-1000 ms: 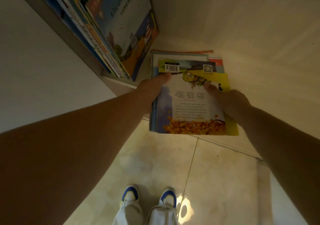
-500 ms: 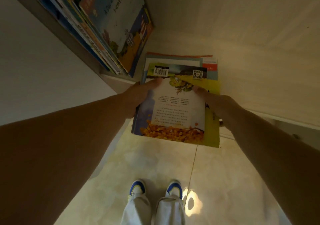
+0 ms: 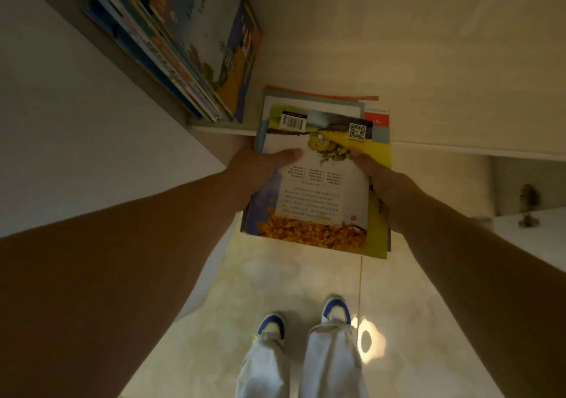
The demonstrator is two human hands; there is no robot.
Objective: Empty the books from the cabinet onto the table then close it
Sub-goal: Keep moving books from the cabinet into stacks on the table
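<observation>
- Both hands grip a flat stack of books (image 3: pixel 321 189), one hand on each side.
- The left hand (image 3: pixel 260 171) holds the stack's left edge, thumb laid across the top cover.
- The right hand (image 3: pixel 379 180) holds the right edge, thumb on the cover near the yellow band.
- The top cover shows a barcode, a QR code and orange leaves along its near edge.
- Compared with a second ago, the stack has come further out of the cabinet (image 3: pixel 398 61): its near half now hangs over the tiled floor (image 3: pixel 245 305), while its far end still overlaps the shelf edge.
- A row of leaning books (image 3: pixel 199 45) remains on the shelf up left, just beside the stack.
- The person's blue-and-white shoes (image 3: pixel 335 309) stand below, more fully in view than before.
</observation>
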